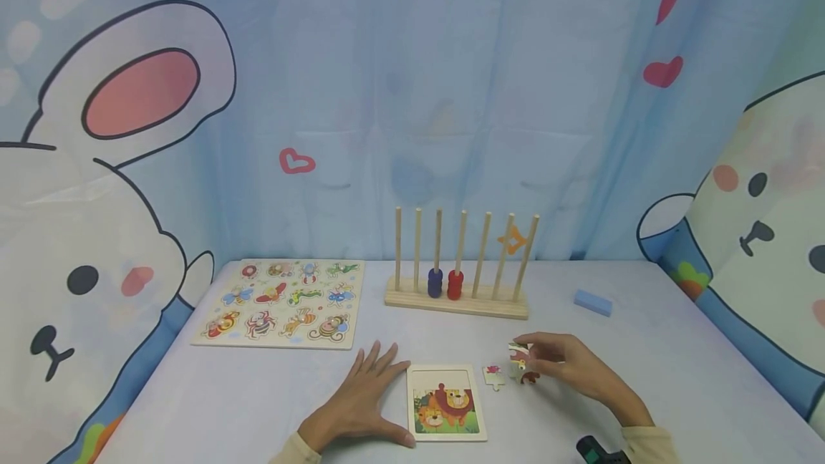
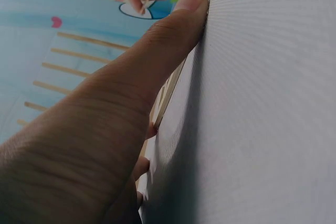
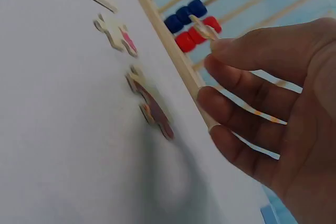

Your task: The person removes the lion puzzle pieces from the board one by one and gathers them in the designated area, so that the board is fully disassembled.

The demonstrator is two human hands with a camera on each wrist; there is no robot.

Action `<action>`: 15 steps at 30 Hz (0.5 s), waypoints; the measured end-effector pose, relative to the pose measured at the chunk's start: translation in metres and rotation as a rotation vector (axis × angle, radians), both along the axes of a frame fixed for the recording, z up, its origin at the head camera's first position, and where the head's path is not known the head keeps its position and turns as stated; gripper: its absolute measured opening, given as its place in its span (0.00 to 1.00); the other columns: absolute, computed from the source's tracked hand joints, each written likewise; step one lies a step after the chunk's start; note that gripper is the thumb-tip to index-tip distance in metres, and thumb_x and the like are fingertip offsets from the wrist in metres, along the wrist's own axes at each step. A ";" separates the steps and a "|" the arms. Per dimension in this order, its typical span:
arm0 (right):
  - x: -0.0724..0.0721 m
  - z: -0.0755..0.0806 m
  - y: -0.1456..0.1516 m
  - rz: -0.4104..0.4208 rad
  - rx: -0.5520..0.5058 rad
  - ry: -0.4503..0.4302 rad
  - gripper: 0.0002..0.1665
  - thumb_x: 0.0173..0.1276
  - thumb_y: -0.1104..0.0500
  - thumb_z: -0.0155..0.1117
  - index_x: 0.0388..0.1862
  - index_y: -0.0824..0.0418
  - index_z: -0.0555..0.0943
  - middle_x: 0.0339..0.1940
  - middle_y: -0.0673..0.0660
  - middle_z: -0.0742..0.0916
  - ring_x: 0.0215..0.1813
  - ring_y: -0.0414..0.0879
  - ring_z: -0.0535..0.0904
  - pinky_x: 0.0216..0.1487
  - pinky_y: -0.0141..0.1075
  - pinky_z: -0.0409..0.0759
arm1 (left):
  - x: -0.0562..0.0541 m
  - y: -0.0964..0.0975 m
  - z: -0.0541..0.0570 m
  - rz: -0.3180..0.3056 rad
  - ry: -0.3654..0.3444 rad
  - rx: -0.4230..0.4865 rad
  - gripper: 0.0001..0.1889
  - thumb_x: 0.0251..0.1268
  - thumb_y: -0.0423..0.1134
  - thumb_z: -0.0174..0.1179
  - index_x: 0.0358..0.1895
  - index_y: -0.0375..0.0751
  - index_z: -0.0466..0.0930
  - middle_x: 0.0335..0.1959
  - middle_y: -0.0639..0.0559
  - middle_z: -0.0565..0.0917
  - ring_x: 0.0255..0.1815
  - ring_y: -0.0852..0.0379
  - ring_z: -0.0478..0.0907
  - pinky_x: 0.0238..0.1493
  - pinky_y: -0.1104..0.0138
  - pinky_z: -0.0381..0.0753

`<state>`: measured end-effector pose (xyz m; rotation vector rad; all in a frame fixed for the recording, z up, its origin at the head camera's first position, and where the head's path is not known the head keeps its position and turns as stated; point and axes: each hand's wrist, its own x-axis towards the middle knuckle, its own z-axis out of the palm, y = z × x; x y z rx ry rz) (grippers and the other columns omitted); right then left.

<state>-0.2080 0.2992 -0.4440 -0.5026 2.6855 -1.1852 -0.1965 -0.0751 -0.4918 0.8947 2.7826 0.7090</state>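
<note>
A wooden puzzle board (image 1: pixel 447 437) with a raised rim lies flat, its lower half filled by a lion picture. My left hand (image 1: pixel 364 403) rests at the board's left side, fingers spread, with the index fingertip at the upper corner and the thumb (image 2: pixel 191 1) at the lower one. Between thumb and index finger, my right hand (image 1: pixel 573 364) pinches a small jigsaw piece (image 3: pixel 203 28) above the table. Under it lies a brown-printed jigsaw piece (image 3: pixel 149 103), partly overlapped in the head view. Another jigsaw piece (image 1: pixel 494 377), with a pink print, lies beside the board.
Behind the board stands a wooden peg rack (image 1: pixel 457 302) with blue beads (image 1: pixel 435 283) and red beads (image 1: pixel 455 285). An insect puzzle board (image 1: pixel 277 310) lies at the back left. A blue block (image 1: pixel 593 303) is at the right. Near the right sleeve sits a dark object (image 1: pixel 599 452).
</note>
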 end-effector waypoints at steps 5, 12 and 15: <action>0.001 -0.003 0.021 0.014 0.003 -0.022 0.23 0.68 0.55 0.63 0.58 0.65 0.77 0.36 0.54 0.82 0.36 0.39 0.76 0.37 0.30 0.77 | 0.000 0.000 -0.001 -0.001 -0.001 0.001 0.57 0.33 0.72 0.70 0.73 0.53 0.61 0.78 0.46 0.51 0.78 0.40 0.39 0.75 0.42 0.37; 0.004 -0.007 0.047 0.038 0.003 -0.130 0.25 0.70 0.56 0.61 0.59 0.71 0.75 0.36 0.55 0.82 0.33 0.38 0.74 0.30 0.31 0.76 | 0.000 0.000 0.000 0.000 -0.010 0.007 0.57 0.33 0.72 0.70 0.73 0.53 0.61 0.78 0.46 0.51 0.78 0.41 0.39 0.75 0.43 0.36; 0.006 -0.008 0.055 0.038 -0.005 -0.181 0.25 0.69 0.58 0.61 0.59 0.74 0.74 0.36 0.56 0.81 0.31 0.39 0.73 0.29 0.31 0.76 | 0.000 0.000 0.000 0.001 -0.010 0.005 0.57 0.33 0.72 0.70 0.73 0.53 0.61 0.78 0.46 0.51 0.78 0.40 0.39 0.75 0.43 0.36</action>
